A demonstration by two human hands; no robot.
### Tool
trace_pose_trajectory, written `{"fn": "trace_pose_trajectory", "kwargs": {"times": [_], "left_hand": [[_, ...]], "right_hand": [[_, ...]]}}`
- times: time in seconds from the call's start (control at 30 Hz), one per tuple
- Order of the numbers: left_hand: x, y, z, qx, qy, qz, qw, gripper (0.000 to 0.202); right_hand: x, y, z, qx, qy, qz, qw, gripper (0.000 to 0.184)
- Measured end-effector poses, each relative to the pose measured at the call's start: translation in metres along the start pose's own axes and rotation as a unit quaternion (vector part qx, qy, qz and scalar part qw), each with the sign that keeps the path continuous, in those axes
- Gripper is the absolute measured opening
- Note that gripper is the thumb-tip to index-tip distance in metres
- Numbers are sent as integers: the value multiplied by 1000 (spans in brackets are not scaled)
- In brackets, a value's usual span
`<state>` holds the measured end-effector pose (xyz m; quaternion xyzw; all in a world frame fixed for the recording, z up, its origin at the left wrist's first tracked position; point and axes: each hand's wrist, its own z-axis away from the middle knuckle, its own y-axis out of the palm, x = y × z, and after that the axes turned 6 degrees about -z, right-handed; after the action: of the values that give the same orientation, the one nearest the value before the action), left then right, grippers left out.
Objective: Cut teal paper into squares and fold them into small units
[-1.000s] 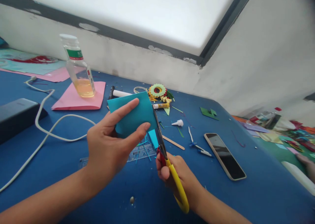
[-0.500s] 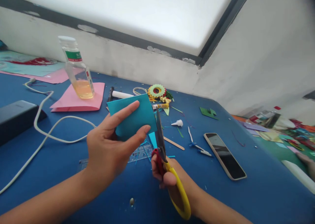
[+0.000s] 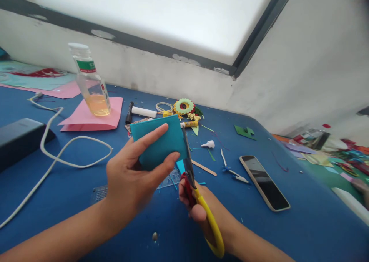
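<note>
Above a blue table (image 3: 173, 235), a left hand (image 3: 129, 173) pinches a folded teal paper (image 3: 160, 146) between thumb and fingers, while the right hand (image 3: 212, 203) curls around the handles of red-and-yellow scissors (image 3: 198, 196), whose blades stand along the paper's right edge. A clear ruler (image 3: 99, 193) lies beneath the left hand, and a phone (image 3: 263, 183) rests face up to the right of the scissors. At left, a bottle (image 3: 98, 105) of amber liquid stands on folded pink paper (image 3: 115, 108).
</note>
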<state>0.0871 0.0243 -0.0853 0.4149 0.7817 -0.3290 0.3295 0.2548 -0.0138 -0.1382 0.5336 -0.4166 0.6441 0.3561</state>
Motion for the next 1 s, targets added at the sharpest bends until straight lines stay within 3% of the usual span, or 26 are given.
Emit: {"fn": "trace_pose_trajectory", "kwargs": {"times": [0.13, 0.4, 1.0], "left_hand": [[1, 0, 0, -9, 20, -22, 1000, 42], [0, 0, 2, 29, 71, -45, 996, 41], [-2, 2, 6, 35, 18, -32, 999, 41]], "right_hand": [[-2, 0, 0, -12, 9, 9, 1000, 82], [-3, -1, -1, -18, 2, -17, 1000, 75], [-8, 10, 0, -47, 20, -29, 998, 74]]}}
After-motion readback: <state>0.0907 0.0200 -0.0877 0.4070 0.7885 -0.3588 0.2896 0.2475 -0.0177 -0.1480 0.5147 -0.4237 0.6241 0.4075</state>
